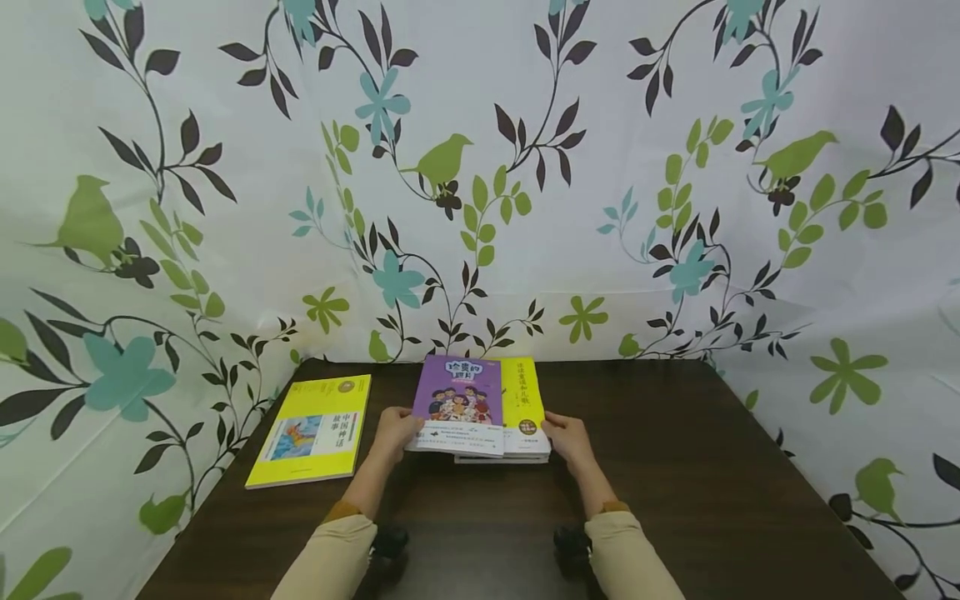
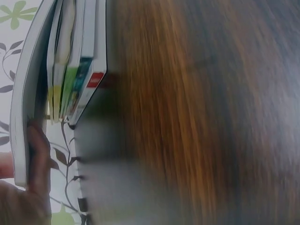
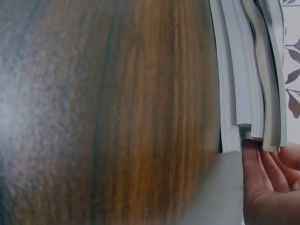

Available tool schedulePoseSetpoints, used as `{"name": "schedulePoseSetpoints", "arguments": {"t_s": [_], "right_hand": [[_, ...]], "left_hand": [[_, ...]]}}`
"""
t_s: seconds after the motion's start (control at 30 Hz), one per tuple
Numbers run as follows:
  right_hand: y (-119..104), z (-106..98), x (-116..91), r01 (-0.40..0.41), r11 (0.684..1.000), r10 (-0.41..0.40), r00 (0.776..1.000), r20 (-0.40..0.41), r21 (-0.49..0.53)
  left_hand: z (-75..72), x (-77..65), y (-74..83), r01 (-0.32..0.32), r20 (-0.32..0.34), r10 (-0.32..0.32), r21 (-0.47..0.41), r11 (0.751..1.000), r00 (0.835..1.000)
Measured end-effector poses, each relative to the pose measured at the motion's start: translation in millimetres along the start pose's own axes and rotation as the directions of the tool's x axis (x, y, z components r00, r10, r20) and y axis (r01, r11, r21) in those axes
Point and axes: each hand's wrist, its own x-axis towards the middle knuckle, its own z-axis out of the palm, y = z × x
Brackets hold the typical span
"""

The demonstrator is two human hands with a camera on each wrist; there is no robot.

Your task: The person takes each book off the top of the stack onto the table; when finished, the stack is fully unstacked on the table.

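Near the middle of the table, a purple book (image 1: 465, 375) with cartoon figures on its cover lies tilted over the left part of a book stack. My left hand (image 1: 397, 432) pinches its lower left edge, thumb on top and fingers underneath. In the left wrist view that purple book (image 2: 21, 108) stands apart from the stacked books (image 2: 86, 70) below. A yellow-covered book (image 1: 525, 387) tops the stack. My right hand (image 1: 572, 440) is at the stack's right side. Its fingers (image 3: 253, 164) touch the page edges in the right wrist view.
Another yellow book (image 1: 315, 433) with a blue picture lies on the left of the dark wooden table (image 1: 675, 467). A white cloth (image 1: 480, 208) printed with birds, leaves and flowers hangs behind the table and at both sides.
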Motion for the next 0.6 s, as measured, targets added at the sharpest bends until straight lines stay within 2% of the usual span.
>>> {"name": "schedulePoseSetpoints", "arguments": {"t_s": [0.3,0.6], "right_hand": [[-2.6,0.1,1.9,-0.040,0.999,0.039,0.999,-0.018,-0.022],[-4.0,0.5,1.1,-0.047,0.999,0.047,0.999,-0.014,-0.020]], "left_hand": [[-27.1,-3.4,0.2,0.078,-0.028,-0.077,0.050,0.996,0.997],[-47.5,-4.5,-8.1,0.103,-0.036,-0.101,0.052,0.993,0.994]]}}
